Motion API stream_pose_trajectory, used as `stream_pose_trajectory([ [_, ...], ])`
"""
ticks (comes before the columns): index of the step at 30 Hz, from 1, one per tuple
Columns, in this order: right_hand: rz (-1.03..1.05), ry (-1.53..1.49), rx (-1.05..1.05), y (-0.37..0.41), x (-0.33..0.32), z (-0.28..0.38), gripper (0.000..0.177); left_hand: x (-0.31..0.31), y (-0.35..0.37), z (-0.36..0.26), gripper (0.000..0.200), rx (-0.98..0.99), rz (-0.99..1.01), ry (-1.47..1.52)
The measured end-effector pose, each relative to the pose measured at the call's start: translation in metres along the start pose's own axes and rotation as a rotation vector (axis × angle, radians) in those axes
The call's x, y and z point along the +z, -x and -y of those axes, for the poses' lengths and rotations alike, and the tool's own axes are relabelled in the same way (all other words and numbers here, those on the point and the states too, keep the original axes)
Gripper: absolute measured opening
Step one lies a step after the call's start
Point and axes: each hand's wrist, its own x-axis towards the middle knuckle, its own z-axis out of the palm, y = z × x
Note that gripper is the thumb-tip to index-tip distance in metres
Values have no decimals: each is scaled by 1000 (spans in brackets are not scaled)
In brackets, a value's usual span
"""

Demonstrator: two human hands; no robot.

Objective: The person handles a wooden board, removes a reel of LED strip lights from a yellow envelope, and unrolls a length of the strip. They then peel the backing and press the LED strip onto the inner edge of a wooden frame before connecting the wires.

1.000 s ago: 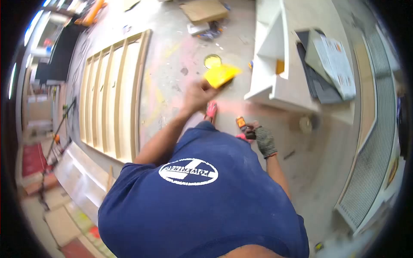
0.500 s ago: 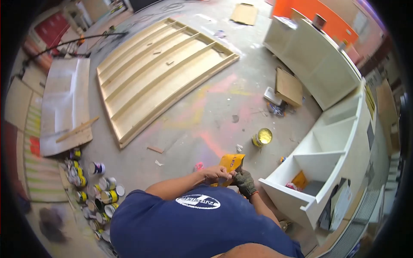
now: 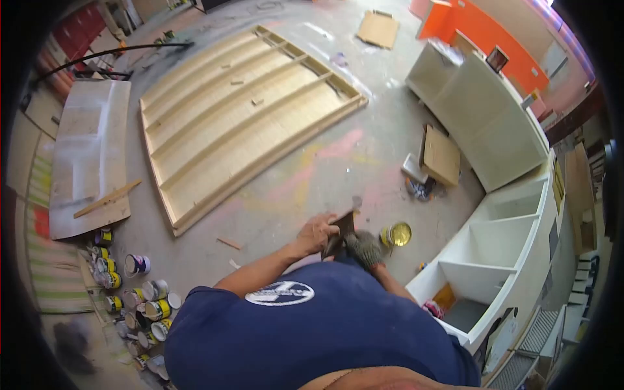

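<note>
A flat pouch [image 3: 342, 225] is held upright between my two hands in front of my chest, and the side facing me looks dark brown. My bare left hand [image 3: 316, 234] grips its left edge, fingers curled at the top. On the other edge, my right hand [image 3: 364, 249], in a grey knit glove, is closed around the pouch. Its lower part is hidden by the hands and my blue shirt. Just right of the glove, an open can [image 3: 398, 234] with yellowish contents stands on the floor.
A large ribbed wooden frame [image 3: 247, 123] lies ahead on the floor. White shelving [image 3: 481, 279] curves along the right, near my right arm. Several paint cans [image 3: 156, 309] crowd the lower left. A cardboard box [image 3: 440, 156] sits ahead right, and a white-smeared panel [image 3: 91, 149] is at left.
The pouch showed its yellow face before; now a dark brown side faces me. Both hands have moved up and forward. The view has shifted, and the glove now appears closer to the can.
</note>
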Motion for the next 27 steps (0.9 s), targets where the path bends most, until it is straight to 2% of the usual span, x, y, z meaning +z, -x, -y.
stream_pose_trajectory([
  [1, -58, -25, 24, -26, 9, -19, 39, 4, -10, 6, 15, 37, -103, -149],
  [2, -19, -110, 124, -46, -5, -12, 38, 3, -25, 15, 20, 81, -211, -310],
  [3, -9, -120, 132, -70, -8, -21, 38, -3, -42, 22, 20, 69, -199, -308],
  [5, -44, 39, -208, -111, -13, -45, 38, -17, -72, 24, 31, -514, -84, -140],
  [6, -35, 32, -209, -133, -24, -48, 38, -22, -89, 28, 31, -525, -83, -142],
  [8, 101, -66, -182, -168, -49, -45, 36, -28, -118, 30, 37, -735, -74, -203],
  [11, 202, -33, -186, -214, -96, -29, 33, -30, -171, 37, 38, -879, -73, -180],
  [12, 292, -111, -202, -225, -126, -15, 36, -38, -190, 20, 34, -892, -108, -246],
  [13, 300, -123, -195, -235, -140, -9, 36, -38, -199, 27, 34, -902, -96, -248],
  [15, 330, 37, -274, -251, -155, 0, 32, -29, -211, 49, 30, -874, -238, -254],
  [16, 342, 36, -318, -259, -162, 1, 32, -36, -218, 50, 26, -828, -309, -143],
  [17, 363, 41, -312, -270, -173, 1, 32, -41, -223, 51, 28, -700, -427, -86],
  [18, 335, -64, -341, -270, -184, 1, 31, -52, -229, 46, 30, -697, -470, 42],
  [19, 300, -166, -375, -273, -191, 0, 30, -69, -239, 37, 31, -778, -449, 36],
  [20, 152, -295, -319, -277, -197, -3, 31, -75, -239, 46, 30, -697, -497, 151],
  [21, 3, -418, -267, -281, -203, -10, 33, -80, -234, 64, 30, -691, -502, 113],
  [23, -500, -283, -268, -304, -207, -39, 44, -101, -235, 62, 29, -577, -601, 636],
  [24, -456, -272, -160, -313, -211, -56, 51, -114, -236, 57, 29, -573, -626, 633],
  [25, -414, -258, -42, -317, -221, -66, 59, -128, -234, 50, 33, -579, -549, 771],
  [26, -114, -415, 49, -323, -234, -76, 67, -136, -236, 46, 37, -577, -463, 904],
  [27, 108, -788, -6, -319, -244, -62, 64, -138, -241, 42, 37, -572, -466, 904],
])
